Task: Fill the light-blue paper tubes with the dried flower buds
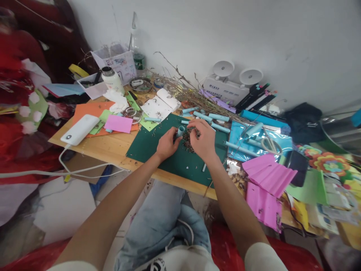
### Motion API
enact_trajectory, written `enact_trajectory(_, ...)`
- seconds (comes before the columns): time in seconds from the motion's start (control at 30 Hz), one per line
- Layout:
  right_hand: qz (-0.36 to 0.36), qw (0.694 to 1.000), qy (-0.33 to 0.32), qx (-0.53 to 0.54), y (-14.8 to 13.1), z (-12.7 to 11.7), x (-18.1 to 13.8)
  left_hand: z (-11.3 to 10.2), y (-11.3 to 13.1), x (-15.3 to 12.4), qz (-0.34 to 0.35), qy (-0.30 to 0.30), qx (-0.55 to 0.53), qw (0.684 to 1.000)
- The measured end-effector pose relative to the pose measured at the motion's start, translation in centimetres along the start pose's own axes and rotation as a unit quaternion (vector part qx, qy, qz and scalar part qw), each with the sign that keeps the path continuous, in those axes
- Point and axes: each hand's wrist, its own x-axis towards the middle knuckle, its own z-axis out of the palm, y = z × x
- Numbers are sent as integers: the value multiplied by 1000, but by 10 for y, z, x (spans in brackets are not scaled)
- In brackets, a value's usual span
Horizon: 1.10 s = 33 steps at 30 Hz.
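Note:
My left hand (pixel 168 143) is closed around a light blue paper tube (pixel 181 131), whose round open end faces up. Just to its right, my right hand (pixel 202 138) has its fingers curled together over a heap of brown dried plant bits (pixel 188 144). Whatever those fingertips hold is too small to make out. Both hands are above a dark green mat (pixel 169 165) on the wooden table. Several more blue paper tubes (pixel 219 117) lie beyond the right hand, and one thin blue tube (pixel 242 148) lies to its right.
Dry twigs (pixel 191 90) lie along the wall before a white router (pixel 225 88). On the left are a white power bank (pixel 80 130) with a cable, a pink paper (pixel 118 123) and a white bottle (pixel 113 79). Folded pink paper (pixel 267 173) lies at the right.

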Motion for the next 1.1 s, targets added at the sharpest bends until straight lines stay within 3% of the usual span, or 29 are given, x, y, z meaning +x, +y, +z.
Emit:
enact_trajectory(0.17, -37, 997, -62, -21, 3, -3, -1, 0, -1, 0, 2, 4, 11, 1000)
enact_trajectory(0.3, 79, 995, 35, -47, 24, -16, -13, 0, 1, 0, -11, -5, 21, 1000)
enact_trajectory(0.33, 110, 991, 33, -69, 31, -18, -18, 0, 1, 0, -15, -6, 25, 1000)
enact_trajectory(0.43, 140, 983, -64, -103, 50, -18, -37, 0, 2, 0, -20, -3, 32, 999)
enact_trajectory(0.67, 132, 969, -123, -170, 50, -7, -55, 1, 0, 1, -10, 2, 32, 999)
enact_trajectory(0.87, 127, 988, -35, -78, 59, -21, -40, 0, 1, 1, -20, -5, 39, 999)
enact_trajectory(1.1, 89, 996, -12, -12, 64, -13, -37, 0, 2, 1, -14, -4, 41, 999)
